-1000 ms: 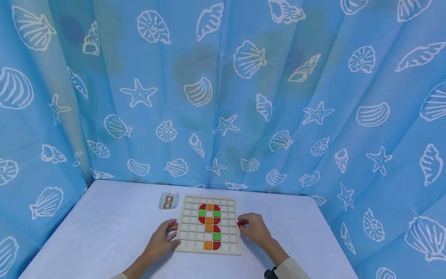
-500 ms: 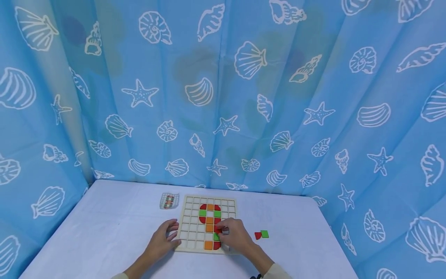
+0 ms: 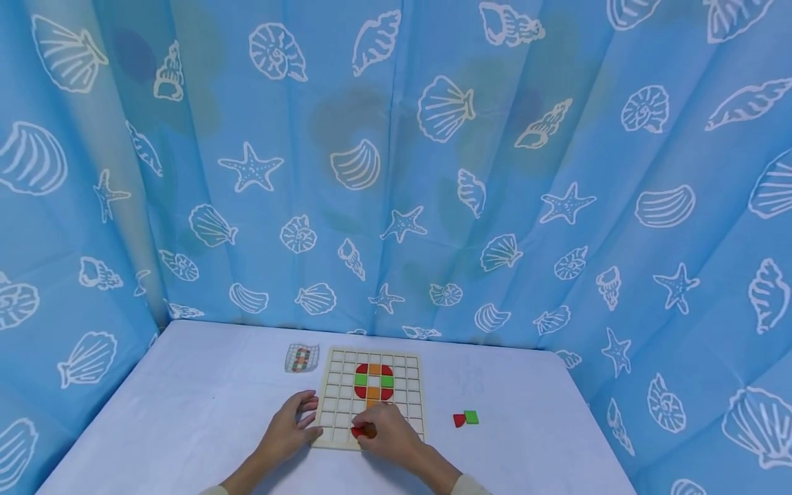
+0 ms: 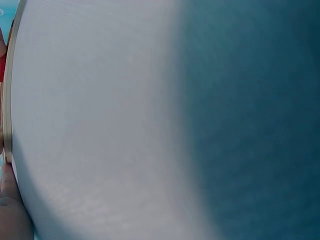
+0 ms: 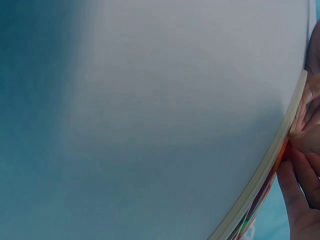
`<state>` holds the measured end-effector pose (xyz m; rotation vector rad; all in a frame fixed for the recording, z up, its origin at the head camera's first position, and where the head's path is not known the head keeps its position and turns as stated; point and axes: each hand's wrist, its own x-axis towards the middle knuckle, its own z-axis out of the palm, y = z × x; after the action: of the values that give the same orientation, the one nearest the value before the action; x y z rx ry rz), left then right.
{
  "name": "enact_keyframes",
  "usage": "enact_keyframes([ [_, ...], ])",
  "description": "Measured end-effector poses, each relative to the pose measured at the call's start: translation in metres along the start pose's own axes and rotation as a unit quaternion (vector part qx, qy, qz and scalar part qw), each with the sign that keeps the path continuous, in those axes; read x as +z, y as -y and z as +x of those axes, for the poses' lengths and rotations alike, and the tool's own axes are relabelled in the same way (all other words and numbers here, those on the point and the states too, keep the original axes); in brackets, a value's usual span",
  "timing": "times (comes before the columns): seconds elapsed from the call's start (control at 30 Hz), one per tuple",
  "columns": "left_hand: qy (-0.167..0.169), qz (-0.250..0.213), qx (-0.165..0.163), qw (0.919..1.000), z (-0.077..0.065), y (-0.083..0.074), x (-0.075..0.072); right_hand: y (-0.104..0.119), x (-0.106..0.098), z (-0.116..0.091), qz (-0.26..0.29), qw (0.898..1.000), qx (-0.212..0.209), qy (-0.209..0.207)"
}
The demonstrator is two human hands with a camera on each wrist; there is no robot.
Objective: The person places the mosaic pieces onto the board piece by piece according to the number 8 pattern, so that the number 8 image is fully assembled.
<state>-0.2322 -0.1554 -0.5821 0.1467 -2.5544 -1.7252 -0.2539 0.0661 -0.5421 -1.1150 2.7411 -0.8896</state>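
Observation:
A wooden grid board (image 3: 342, 403) lies on the table with red quarter-round, green square and orange square tiles (image 3: 373, 393) set in its upper middle cells. My left hand (image 3: 289, 424) rests at the board's left edge, fingers loosely bent, thumb near the lower corner; the left wrist view catches the thumb (image 4: 9, 185) right at the board's edge. Over the lower cells, my right hand (image 3: 396, 434) pinches a red quarter-round tile (image 3: 356, 432) between thumb and fingers. The tiles in the lower part of the board are hidden beneath this hand.
A red quarter-round tile (image 3: 458, 420) and a green square tile (image 3: 471, 417) lie together on the white-covered table (image 3: 526, 440), right of the board. Behind the board's left corner is a small pattern card (image 3: 302, 358). A blue shell-print curtain (image 3: 383, 172) surrounds the table.
My right hand has carried the red tile from beside the board's right edge leftward to its lower cells, uncovering the two loose tiles on the right. The left hand has stayed in place.

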Motion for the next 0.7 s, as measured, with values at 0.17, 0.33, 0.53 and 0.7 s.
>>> enact_keyframes([
  [0.17,0.000,0.000,-0.001,1.0000,-0.0008,0.0001,0.0002,0.0040,0.0026,0.0017,-0.030,0.999,0.012,0.010],
  [0.33,-0.001,0.000,0.002,1.0000,-0.0008,-0.0021,-0.0007,0.0031,0.0033,0.0031,-0.034,0.999,0.012,0.015],
  [0.53,-0.001,0.008,0.000,1.0000,-0.0022,-0.0032,-0.0007,0.0020,0.0047,0.0045,-0.033,0.999,-0.003,0.011],
  [0.7,-0.003,0.001,-0.005,1.0000,-0.0031,-0.0043,-0.0001,0.0031,0.0043,0.0048,-0.034,0.999,-0.012,0.007],
])
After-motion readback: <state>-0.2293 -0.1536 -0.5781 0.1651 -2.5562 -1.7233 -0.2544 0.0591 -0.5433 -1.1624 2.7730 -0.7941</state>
